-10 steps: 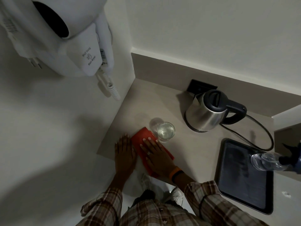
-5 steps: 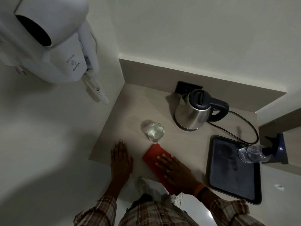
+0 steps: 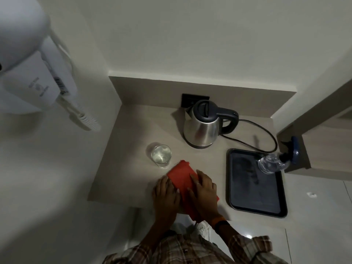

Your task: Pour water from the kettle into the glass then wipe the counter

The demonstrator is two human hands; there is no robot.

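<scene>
1. Both hands lie flat on the red cloth (image 3: 183, 181) at the near edge of the worktop (image 3: 133, 149). The left hand (image 3: 165, 195) covers the cloth's left side with fingers spread. The right hand (image 3: 204, 189) presses on the right side, also with fingers extended. Neither is curled in a grip, so the cloth is pinned under palms, not pinched. That flat pressure suits wiping, since it keeps the whole cloth in contact with the surface.

2. Just beyond the cloth's far corner, the glass (image 3: 161, 155) stands upright and apart from it. It holds clear water, so the pouring step looks complete.

3. Behind it, the kettle (image 3: 204, 124) sits upright on its base near the back wall, lid down and handle turned to the right. Its cord (image 3: 266, 130) loops towards the right. It stands well clear of the hands, leaving the front strip free for the cloth.

4. To the right, a dark tray (image 3: 255, 187) lies flat, with a clear plastic bottle (image 3: 272, 164) at its far right corner.

5. Wiping seems to be the step in hand. The main risk is nudging the full glass, so strokes near it should be short and careful.
</scene>
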